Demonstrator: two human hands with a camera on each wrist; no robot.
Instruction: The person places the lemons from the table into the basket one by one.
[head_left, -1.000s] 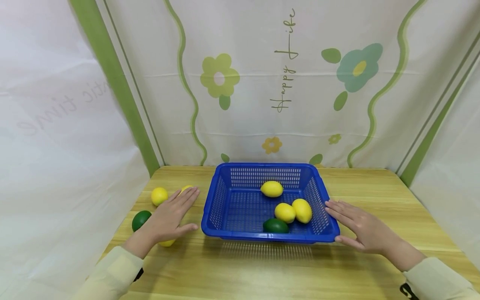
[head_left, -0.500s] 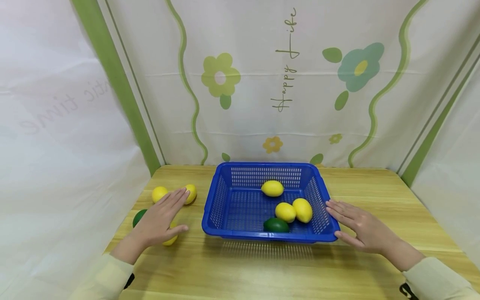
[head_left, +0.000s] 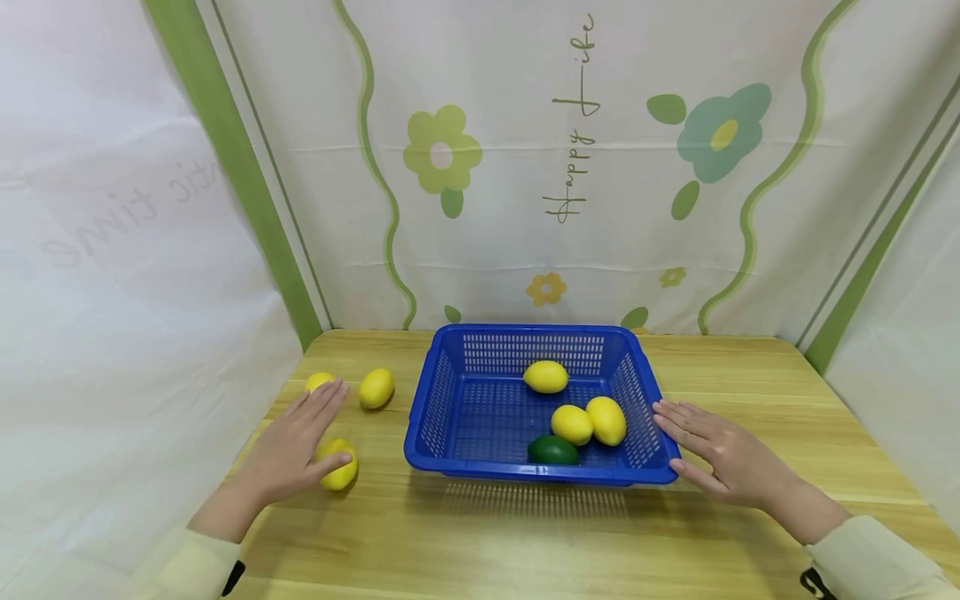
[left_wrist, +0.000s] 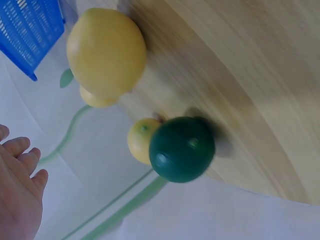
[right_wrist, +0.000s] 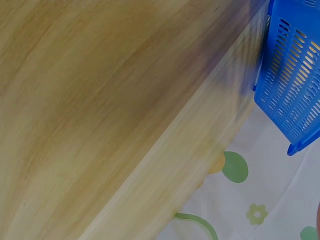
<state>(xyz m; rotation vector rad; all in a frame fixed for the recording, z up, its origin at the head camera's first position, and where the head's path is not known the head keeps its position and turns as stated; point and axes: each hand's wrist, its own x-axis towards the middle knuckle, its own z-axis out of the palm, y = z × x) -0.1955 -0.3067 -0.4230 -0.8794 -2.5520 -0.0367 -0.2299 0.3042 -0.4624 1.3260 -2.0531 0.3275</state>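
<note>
Wooden desk [head_left: 465, 558] bears blue basket [head_left: 480, 471]. Right hand [head_left: 727, 457], straight-fingered, gripping nothing, touches basket's right rim. Left hand [head_left: 288, 450], fingers extended, empty, now farther left near loose lemons [head_left: 377, 388], fully uncovering one; loose green fruit [left_wrist: 182, 150] visible in left wrist view. Basket's three lemons [head_left: 546, 377], dark-green fruit [head_left: 553, 450] unchanged: apparently repositioning, nothing transferred.

The basket [head_left: 480, 469] between the left hand [head_left: 288, 450] and the right hand [head_left: 731, 457] is blue with rows of holes. The lemons [head_left: 377, 389] near the left hand are yellow, and one round fruit [left_wrist: 182, 150] there is dark green. Both sleeves [head_left: 870, 554] are cream. Under the hands, the table [head_left: 480, 554] has yellow-brown wood stripes. Beyond them, the white cloth [head_left: 487, 237] has green, blue-green and orange flowers [head_left: 442, 152].
</note>
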